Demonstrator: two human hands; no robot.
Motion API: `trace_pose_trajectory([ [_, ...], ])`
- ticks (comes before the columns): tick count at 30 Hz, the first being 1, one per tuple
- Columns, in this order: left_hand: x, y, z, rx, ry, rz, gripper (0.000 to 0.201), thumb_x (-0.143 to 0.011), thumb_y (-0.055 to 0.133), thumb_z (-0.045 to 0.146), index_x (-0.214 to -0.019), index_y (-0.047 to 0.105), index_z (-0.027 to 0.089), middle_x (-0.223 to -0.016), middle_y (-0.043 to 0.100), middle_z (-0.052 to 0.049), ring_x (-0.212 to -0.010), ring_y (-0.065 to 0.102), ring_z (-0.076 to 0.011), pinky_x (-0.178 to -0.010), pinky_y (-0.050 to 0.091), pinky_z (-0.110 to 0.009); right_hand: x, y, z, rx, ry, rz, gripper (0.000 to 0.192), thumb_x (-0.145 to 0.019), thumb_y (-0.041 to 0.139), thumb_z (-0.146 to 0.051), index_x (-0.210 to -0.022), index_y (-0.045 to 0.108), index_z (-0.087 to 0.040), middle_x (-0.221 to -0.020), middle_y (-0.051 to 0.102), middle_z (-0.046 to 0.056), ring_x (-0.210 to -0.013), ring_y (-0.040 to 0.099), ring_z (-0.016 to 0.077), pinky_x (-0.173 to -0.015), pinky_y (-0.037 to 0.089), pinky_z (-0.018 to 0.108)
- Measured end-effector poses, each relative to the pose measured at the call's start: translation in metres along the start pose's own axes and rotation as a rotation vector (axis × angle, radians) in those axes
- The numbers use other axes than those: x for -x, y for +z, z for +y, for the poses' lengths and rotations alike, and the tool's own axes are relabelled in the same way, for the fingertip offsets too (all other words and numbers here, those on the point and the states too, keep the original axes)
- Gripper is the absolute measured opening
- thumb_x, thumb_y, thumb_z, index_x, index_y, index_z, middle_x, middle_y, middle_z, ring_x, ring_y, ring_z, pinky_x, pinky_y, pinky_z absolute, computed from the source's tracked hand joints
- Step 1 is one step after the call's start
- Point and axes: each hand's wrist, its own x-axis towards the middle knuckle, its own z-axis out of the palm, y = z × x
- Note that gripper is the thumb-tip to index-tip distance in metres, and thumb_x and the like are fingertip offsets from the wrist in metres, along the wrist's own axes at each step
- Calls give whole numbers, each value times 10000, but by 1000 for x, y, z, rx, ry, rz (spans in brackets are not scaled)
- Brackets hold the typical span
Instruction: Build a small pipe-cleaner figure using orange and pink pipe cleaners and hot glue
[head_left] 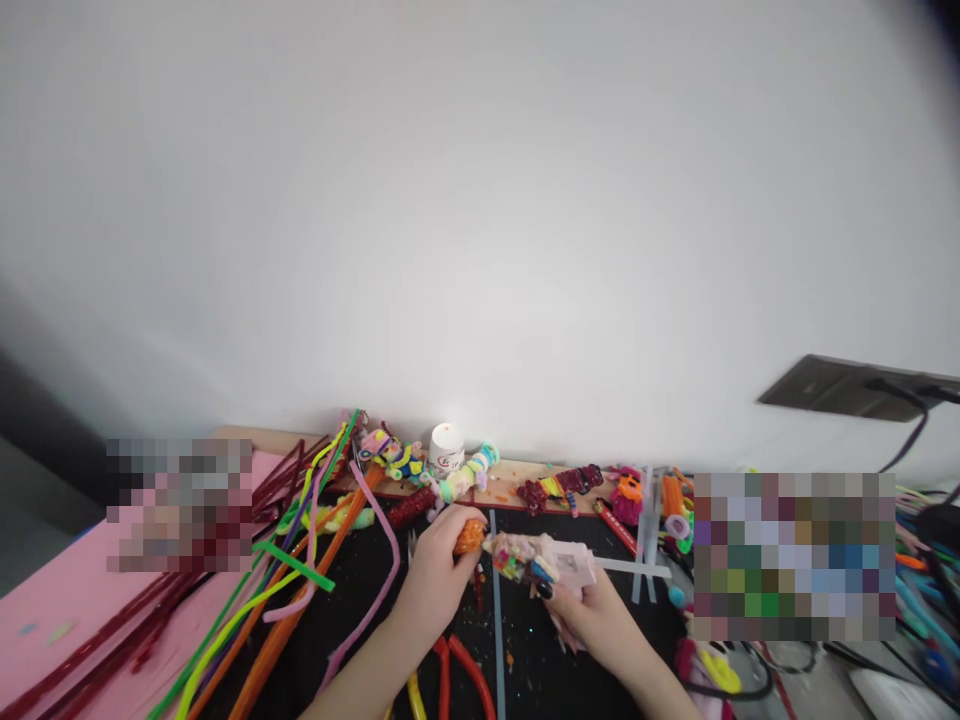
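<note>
Pinched in my left hand (441, 550) is a small orange pipe-cleaner piece (470, 537), its fuzzy surface turned toward the centre. My right hand (589, 610) is wrapped around a pale pink hot glue gun (574, 562). Colourful residue coats the gun's front, and its nozzle points left, close to the orange piece. I cannot tell whether they touch. From the gun's back end a translucent glue stick (634, 568) sticks out to the right. Both hands are above a black work mat (525, 680).
Long pipe cleaners (300, 590) spread across the left side. Pliers (461, 680) with red-orange handles lie in front. A white paper cup (448, 447) and fuzzy figures (390, 452) line the wall. More glue sticks (649, 535), a red pencil (616, 528) and a wall socket (832, 387) are at right.
</note>
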Motion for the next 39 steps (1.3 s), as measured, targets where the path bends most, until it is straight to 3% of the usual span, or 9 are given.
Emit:
trace_pose_trajectory([
  [5, 0, 1, 1, -16, 5, -8, 132, -760, 459, 114, -824, 540, 196, -821, 579, -27, -788, 545, -173, -716, 430, -279, 0, -2, 2, -19, -3, 52, 387, -740, 545, -537, -786, 507, -155, -396, 400, -85, -309, 349, 53, -319, 251, 167],
  [13, 1, 1, 2, 17, 37, -47, 193, -740, 443, 62, -839, 541, 195, -862, 574, -31, -831, 544, -169, -743, 425, -265, -2, -1, 1, -3, -30, 46, 384, -738, 544, -536, -711, 491, -157, -387, 395, -81, -306, 350, 52, -325, 251, 169],
  [19, 1, 1, 2, 34, 42, -69, 195, -742, 435, 60, -830, 540, 198, -862, 567, -30, -835, 539, -168, -751, 422, -265, 0, 0, -2, -20, -4, -5, 397, -737, 534, -552, -769, 499, -159, -395, 396, -83, -312, 352, 54, -323, 249, 165],
  [23, 2, 1, 1, 27, 49, -67, 219, -752, 426, 66, -877, 547, 200, -897, 571, -41, -862, 540, -175, -773, 423, -276, 0, 0, -2, -22, -10, 48, 393, -727, 554, -542, -799, 511, -158, -410, 389, -84, -313, 341, 53, -322, 243, 168],
  [28, 2, 2, 2, 21, 50, -85, 223, -745, 423, 51, -849, 551, 201, -876, 569, -34, -842, 544, -169, -757, 426, -264, 0, 0, -6, 18, -4, 10, 371, -738, 538, -518, -753, 532, -147, -405, 400, -70, -324, 356, 59, -331, 260, 171],
  [39, 3, 2, 0, -8, 37, -92, 277, -730, 416, 13, -888, 547, 200, -916, 567, -32, -881, 539, -165, -788, 411, -257, 1, -3, -6, 77, -34, 53, 370, -739, 546, -507, -785, 552, -140, -428, 396, -63, -327, 354, 65, -331, 273, 182],
])
